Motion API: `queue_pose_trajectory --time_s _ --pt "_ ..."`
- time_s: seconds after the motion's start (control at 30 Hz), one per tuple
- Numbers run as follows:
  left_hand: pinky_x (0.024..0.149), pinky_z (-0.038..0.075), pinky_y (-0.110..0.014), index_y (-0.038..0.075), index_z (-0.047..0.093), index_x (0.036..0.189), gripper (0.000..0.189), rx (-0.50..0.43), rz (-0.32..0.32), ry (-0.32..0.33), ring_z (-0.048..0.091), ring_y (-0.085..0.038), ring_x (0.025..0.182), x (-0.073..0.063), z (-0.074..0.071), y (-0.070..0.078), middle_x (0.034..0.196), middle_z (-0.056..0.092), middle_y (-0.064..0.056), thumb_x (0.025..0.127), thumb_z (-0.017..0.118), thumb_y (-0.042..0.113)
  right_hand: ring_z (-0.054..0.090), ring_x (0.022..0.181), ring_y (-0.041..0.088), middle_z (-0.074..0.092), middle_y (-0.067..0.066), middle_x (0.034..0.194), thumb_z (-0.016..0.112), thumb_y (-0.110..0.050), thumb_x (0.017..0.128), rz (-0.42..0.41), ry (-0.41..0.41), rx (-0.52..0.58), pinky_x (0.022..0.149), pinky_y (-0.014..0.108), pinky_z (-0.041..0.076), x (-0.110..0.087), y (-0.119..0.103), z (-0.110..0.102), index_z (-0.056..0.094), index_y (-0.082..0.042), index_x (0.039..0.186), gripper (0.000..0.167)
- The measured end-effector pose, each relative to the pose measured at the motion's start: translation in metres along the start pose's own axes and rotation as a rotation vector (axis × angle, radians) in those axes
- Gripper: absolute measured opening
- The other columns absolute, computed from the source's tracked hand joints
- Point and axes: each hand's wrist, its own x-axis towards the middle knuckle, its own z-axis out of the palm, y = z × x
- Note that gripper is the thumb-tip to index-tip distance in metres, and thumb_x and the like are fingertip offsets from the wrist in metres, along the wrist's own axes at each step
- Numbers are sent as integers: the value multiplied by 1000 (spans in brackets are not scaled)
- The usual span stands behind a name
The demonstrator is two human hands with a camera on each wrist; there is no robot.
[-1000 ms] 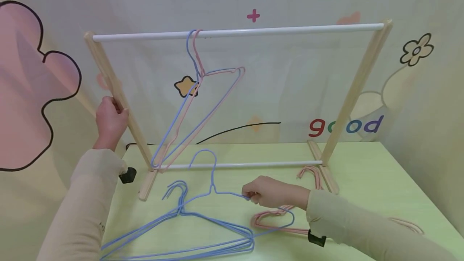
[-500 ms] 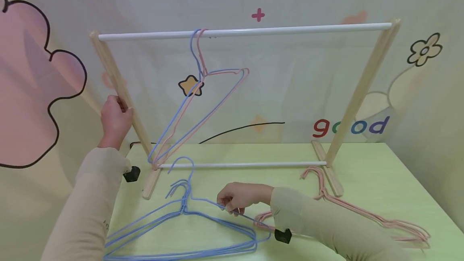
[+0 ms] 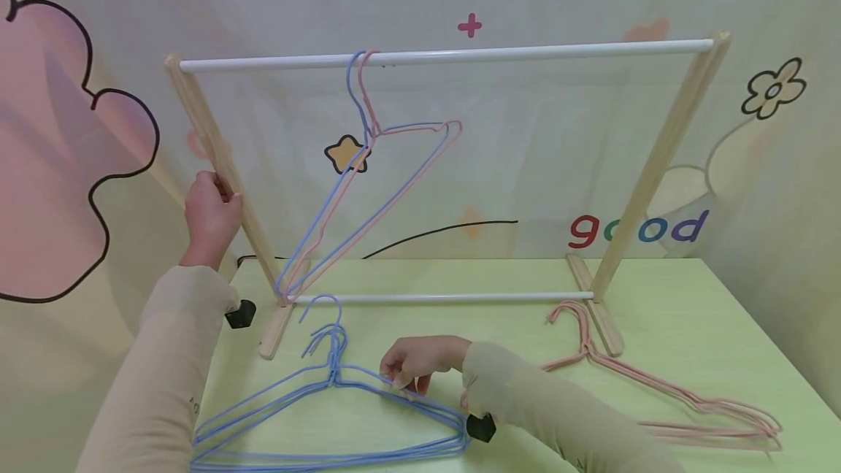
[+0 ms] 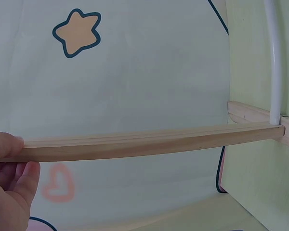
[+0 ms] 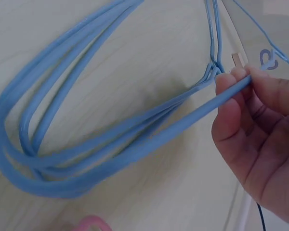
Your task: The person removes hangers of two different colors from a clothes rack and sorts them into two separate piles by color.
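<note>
My left hand grips the left wooden post of a rack, its thumb on one side and fingers on the other. My right hand pinches the right shoulder of the top blue hanger. That hanger lies over or just above a pile of blue hangers on the table; I cannot tell whether it touches them. Its hook stands a little higher than the other hooks. One blue hanger and one pink hanger hang side by side from the rack's white top bar, left of its middle.
Several pink hangers lie on the pale green table at the right, partly behind my right sleeve. The rack's right wooden post and low white bar stand behind the piles. A decorated curtain hangs at the back.
My right hand has moved left and slightly down, bringing the blue hanger over the blue pile. More of the pink hangers shows. My left hand keeps its grip on the post.
</note>
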Motion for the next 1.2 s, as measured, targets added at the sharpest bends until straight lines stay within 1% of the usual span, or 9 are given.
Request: queue_pose_trajectory --time_s 0.17,0.43,0.53,0.67,0.83,0.93,1.03,1.1,1.2 --pt "81 41 -45 -8 40 111 31 2 -3 1 47 -35 93 0 0 0 103 47 -23 86 47 9 45 48 15 51 2 56 45 4 86 27 28 21 44 26 37 10 5 5 47 -5 70 18" --pt "80 40 -44 -7 40 111 31 7 -18 -3 47 -34 92 -1 -1 1 102 48 -22 86 47 10 45 44 13 52 2 54 49 5 82 61 165 -45 41 24 39 20 8 12 56 0 75 11" --pt "80 41 -44 -7 39 112 32 6 -25 -15 46 -34 93 -1 -2 2 103 47 -23 86 47 10 43 41 12 50 0 52 52 5 80 83 230 -141 39 23 39 24 11 16 59 -2 74 11" --pt "80 42 -44 -8 39 113 32 -3 -30 -26 46 -34 93 -3 -3 4 104 47 -23 86 46 10 41 36 9 48 -3 51 57 2 78 108 316 -283 37 22 39 30 15 21 61 -8 71 13" --pt "80 42 -45 -7 38 113 32 -10 -40 -28 46 -34 94 -3 -3 4 105 47 -23 87 46 9 41 35 9 49 -1 49 61 -2 78 80 368 -315 37 21 40 28 12 21 63 -8 70 9" --pt "80 42 -45 -7 38 114 33 -7 -44 -30 46 -34 94 -3 -2 4 106 46 -23 87 46 9 41 39 11 53 6 55 61 -6 80 43 381 -280 40 25 42 22 4 15 64 -6 75 6" --pt "81 42 -45 -7 38 113 33 -2 -43 -27 46 -34 94 -3 -2 3 106 46 -23 87 46 10 45 44 13 59 13 67 59 -9 83 0 406 -216 46 33 46 15 -6 5 64 -7 81 6" --pt "81 42 -45 -7 38 113 33 -1 -42 -24 46 -34 94 -3 -2 3 105 46 -23 87 46 10 51 50 19 60 12 73 57 -10 84 -30 425 -159 51 38 49 11 -14 -3 63 -8 85 6" --pt "80 42 -44 -7 38 113 32 2 -34 -19 46 -34 93 -3 -2 3 105 47 -23 87 46 10 57 60 27 59 7 73 56 -10 85 -85 460 -55 53 38 50 4 -28 -14 62 -8 90 8"
